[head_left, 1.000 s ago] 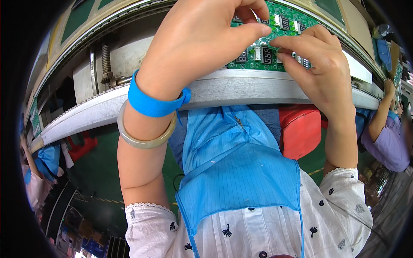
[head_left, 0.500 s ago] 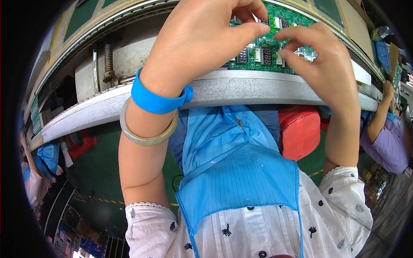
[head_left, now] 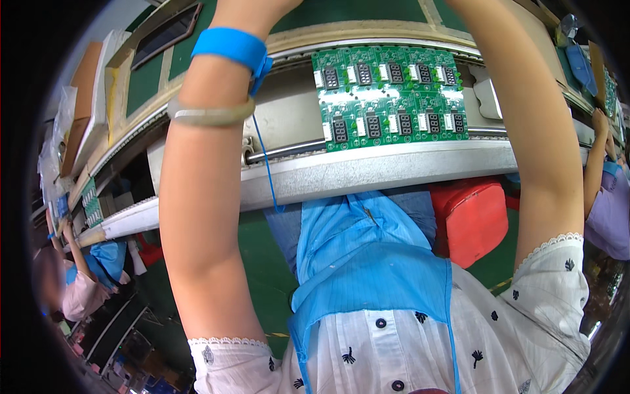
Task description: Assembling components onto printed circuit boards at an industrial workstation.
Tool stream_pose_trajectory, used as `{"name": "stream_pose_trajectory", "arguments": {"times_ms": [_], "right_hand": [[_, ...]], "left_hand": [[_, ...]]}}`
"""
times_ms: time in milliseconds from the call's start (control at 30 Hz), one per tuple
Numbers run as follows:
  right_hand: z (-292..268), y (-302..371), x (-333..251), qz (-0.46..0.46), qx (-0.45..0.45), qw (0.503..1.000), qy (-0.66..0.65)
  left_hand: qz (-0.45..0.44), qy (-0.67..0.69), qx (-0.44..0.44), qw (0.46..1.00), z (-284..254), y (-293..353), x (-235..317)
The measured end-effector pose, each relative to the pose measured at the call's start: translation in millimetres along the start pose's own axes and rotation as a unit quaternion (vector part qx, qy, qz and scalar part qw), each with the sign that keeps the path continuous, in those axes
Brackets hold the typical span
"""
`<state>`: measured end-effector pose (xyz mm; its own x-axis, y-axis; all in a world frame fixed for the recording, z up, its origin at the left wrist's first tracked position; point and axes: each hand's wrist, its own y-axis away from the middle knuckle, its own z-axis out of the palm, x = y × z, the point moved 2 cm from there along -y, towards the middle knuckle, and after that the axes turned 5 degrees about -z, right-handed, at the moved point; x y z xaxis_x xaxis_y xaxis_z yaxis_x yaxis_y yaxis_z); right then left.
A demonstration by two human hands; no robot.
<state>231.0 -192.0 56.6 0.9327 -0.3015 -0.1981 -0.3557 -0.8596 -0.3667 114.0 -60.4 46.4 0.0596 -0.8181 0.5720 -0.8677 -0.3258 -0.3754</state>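
Observation:
A green circuit board panel lies across the conveyor rails in front of me, with two rows of small black digit displays and white connectors. Both my arms reach past it to the far side. Of my left hand only the base shows at the top edge, above a blue wrist strap and a pale bangle; its fingers are cut off. My right forearm passes to the right of the panel, and that hand is beyond the top edge. What either hand holds is hidden.
A silver rail runs along my side of the conveyor. A phone-like dark slab lies at the far left. Beside my legs stands a red stool. Co-workers sit at both sides, a purple sleeve at the right.
Both hands have left the circuit board panel and moved up and away, out over the far side. The whole panel now shows between my arms.

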Motion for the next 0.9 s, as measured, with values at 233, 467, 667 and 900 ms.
{"name": "stream_pose_trajectory", "arguments": {"times_ms": [233, 467, 667, 900], "right_hand": [[-23.3, -42.6, -22.2, 0.112, -0.320, 0.940, 0.041], [19.4, -30.9, -2.3, 0.089, -0.084, 0.983, 0.137], [25.9, -29.1, 3.5, 0.086, 0.007, 0.987, 0.133], [20.7, -4.7, 23.6, 0.089, 0.101, 0.991, 0.000]], "left_hand": [[0.026, -0.205, -0.038, 0.978, 35.7, -45.9, -23.0], [0.029, -0.176, -0.032, 0.983, 37.8, -50.8, -14.4], [0.028, -0.157, 0.001, 0.987, 33.8, -51.8, -22.6], [0.013, -0.036, 0.024, 0.999, 19.6, -41.5, -8.2]]}}
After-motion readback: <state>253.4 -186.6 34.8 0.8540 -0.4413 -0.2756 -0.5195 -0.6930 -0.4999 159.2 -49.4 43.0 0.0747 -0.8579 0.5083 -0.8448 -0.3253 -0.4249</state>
